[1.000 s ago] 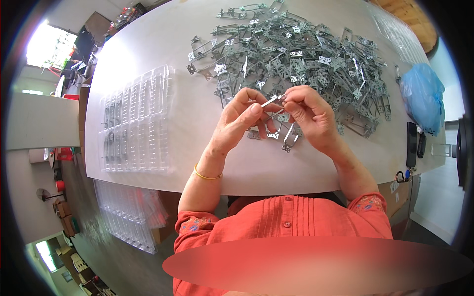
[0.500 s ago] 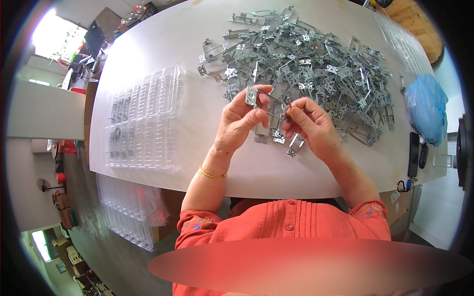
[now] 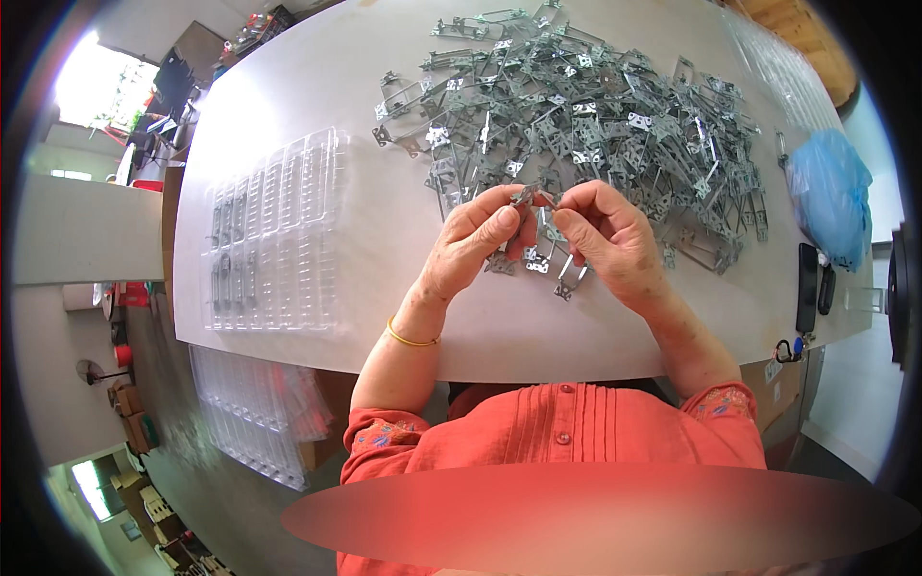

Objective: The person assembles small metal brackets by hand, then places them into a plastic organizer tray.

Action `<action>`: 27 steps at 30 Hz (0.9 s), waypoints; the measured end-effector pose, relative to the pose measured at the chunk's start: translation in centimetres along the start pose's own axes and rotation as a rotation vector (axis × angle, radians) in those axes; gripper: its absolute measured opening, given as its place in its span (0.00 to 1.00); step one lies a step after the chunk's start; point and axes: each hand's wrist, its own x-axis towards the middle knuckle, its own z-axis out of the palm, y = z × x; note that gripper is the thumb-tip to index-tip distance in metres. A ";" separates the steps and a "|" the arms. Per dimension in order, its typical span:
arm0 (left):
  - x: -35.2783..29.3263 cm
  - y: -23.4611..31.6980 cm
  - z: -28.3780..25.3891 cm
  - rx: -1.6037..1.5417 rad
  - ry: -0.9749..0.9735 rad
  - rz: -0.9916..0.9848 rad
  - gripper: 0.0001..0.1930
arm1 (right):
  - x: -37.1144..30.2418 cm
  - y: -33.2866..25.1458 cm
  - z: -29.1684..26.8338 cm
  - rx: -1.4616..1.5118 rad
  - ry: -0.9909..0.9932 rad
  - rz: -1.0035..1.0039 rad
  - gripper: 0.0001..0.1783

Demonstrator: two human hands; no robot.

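Note:
Both my hands meet over the near edge of a large pile of metal brackets (image 3: 595,115), thin grey plates joined by rods. Between thumb and fingers, my left hand (image 3: 471,240) grips a small metal bracket (image 3: 524,196), partly hidden by the fingers. My right hand (image 3: 612,235) pinches the other side of the same piece, its fingertips close to the left ones. Below the hands, a few loose brackets (image 3: 570,280) lie on the white table. To the left, a clear plastic tray (image 3: 298,230) holds several metal brackets in its left-hand slots.
A blue plastic bag (image 3: 828,197) sits at the table's right edge, with a black phone (image 3: 807,288) and keys near it. Clear trays (image 3: 783,72) lie at the far right. More clear trays (image 3: 245,413) stand below the table's left front edge.
The bracket in my hands has been turned, so its plate no longer faces up as broadly. My hands have drawn closer together.

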 end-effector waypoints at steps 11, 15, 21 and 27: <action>-0.2 0.9 0.6 0.251 0.092 -0.088 0.24 | -0.1 0.0 0.1 -0.023 -0.006 -0.036 0.09; -0.3 0.7 0.0 0.293 0.102 -0.035 0.22 | -0.1 0.1 0.0 -0.042 -0.028 -0.027 0.12; -0.3 1.1 0.3 0.540 0.026 0.003 0.21 | -0.1 -0.3 -0.1 -0.010 -0.086 0.029 0.13; -0.3 0.9 0.3 0.611 0.023 0.033 0.19 | 0.3 -0.2 -0.3 0.062 -0.170 0.147 0.10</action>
